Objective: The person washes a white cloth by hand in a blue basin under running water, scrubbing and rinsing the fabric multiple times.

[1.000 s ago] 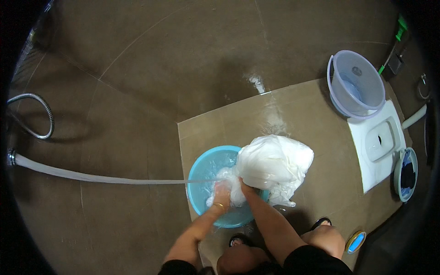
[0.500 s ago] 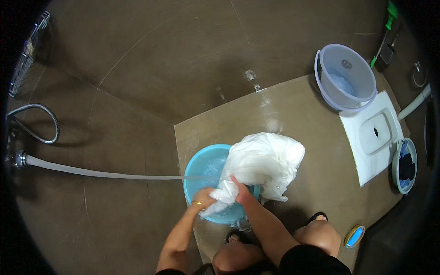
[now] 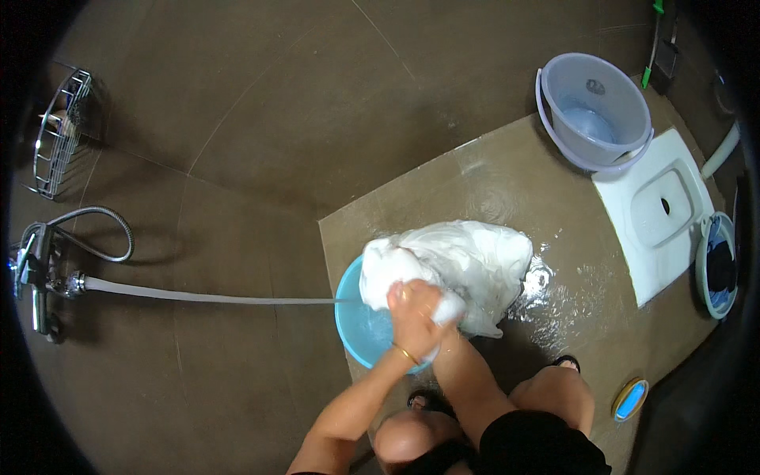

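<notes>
A large wet white cloth (image 3: 475, 261) lies bunched over the right side of a light blue basin (image 3: 348, 317) and spills onto the floor. My left hand (image 3: 416, 313), with a gold bangle at its wrist, is closed around a gathered part of the cloth above the basin. Pressed against it from the right is my right hand (image 3: 446, 339), largely hidden behind the left one, with squeezed cloth bulging out around both. Water (image 3: 206, 298) streams from a wall tap (image 3: 71, 283) into the basin's left side.
A pale lilac bucket (image 3: 598, 103) with some water stands at the back right, beside a white squat toilet (image 3: 657, 222). A small tub (image 3: 716, 269) of dark clothes sits at the far right. Near my right foot is a blue-topped oval thing (image 3: 630, 400). The floor (image 3: 546, 317) shines wet.
My hands have come together and moved up and right, bunching the cloth between them. More cloth is gathered over the basin. The view has shifted, showing more of the tap.
</notes>
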`<state>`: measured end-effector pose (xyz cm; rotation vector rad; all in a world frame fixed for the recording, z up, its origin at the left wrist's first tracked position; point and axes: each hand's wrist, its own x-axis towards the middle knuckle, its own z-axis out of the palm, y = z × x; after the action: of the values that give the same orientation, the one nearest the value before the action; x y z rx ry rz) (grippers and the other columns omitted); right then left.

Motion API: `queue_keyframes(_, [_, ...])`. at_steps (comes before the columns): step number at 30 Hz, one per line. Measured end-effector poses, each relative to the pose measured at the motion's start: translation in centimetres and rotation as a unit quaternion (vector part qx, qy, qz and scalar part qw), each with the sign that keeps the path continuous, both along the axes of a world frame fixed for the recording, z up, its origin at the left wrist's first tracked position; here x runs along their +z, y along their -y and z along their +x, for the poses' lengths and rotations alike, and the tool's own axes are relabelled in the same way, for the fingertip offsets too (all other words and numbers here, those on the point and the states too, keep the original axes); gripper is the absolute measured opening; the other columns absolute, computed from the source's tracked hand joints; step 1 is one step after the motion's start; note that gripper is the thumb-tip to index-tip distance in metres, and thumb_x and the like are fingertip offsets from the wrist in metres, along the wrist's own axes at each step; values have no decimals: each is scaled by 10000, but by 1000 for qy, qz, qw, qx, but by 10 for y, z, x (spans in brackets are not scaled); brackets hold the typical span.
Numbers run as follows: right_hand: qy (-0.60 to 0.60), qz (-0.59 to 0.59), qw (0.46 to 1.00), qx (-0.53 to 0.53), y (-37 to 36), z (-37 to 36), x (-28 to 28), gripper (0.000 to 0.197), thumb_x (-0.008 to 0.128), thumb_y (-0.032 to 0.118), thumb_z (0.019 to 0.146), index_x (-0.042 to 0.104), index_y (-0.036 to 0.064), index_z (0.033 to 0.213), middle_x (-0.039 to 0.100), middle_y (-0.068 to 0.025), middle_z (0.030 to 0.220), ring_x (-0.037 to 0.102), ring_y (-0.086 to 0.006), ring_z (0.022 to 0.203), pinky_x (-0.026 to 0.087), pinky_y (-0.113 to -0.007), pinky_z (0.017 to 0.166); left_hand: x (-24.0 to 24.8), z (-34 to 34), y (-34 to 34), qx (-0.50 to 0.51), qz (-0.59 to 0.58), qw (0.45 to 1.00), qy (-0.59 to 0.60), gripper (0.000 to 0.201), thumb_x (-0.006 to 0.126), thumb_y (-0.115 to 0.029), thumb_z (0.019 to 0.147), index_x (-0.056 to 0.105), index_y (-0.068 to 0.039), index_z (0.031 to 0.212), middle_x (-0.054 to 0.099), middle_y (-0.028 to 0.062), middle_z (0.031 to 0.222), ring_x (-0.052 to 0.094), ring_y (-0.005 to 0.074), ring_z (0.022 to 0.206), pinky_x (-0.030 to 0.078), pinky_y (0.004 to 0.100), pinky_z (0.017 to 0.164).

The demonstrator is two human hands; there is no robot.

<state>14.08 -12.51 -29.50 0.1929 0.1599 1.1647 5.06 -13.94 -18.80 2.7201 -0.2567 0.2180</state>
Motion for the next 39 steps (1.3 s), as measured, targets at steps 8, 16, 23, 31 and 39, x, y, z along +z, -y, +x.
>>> queue_keyframes(8, [-115,-78,973,-186,-3,-50,77,307,511,387,902,556,116,1041,576,0,923,574,-118,848,491,-290,734,-30,80,-117,267,-500,812,-141,201,692,-216,788,565,-62,818,570,7,723,530,149,627,452,299,568])
queue_keyframes(16, [-55,-193,975,-91,-10,-70,-3,447,464,422,903,530,98,1203,599,-48,1109,564,-170,1024,465,-328,855,-74,-12,-174,226,-750,511,-354,666,559,-491,836,397,-55,1311,549,83,1221,555,252,1067,461,371,903])
queue_keyframes(23, [150,-609,768,-131,-25,-62,-29,747,463,569,814,536,-99,1140,555,-244,1152,486,-353,1133,333,-324,970,-37,-83,-231,315,-329,802,-386,497,715,-124,727,535,24,1166,594,111,1111,574,190,981,468,336,851])
queue_keyframes(31, [238,-679,695,-2,-72,-70,-124,736,396,583,871,383,4,1325,472,-165,1288,444,-306,1180,316,-344,1004,-115,-59,-200,167,243,923,-246,778,685,-553,634,479,-149,1266,320,207,1390,228,395,1313,137,596,1028])
queue_keyframes(39, [307,-707,598,-220,-50,-69,-157,563,500,470,876,493,48,1249,495,-116,1275,408,-269,1186,263,-381,1025,-216,-20,-144,178,121,930,-297,952,722,-307,636,206,-62,1397,65,220,1471,-36,416,1359,78,590,1058])
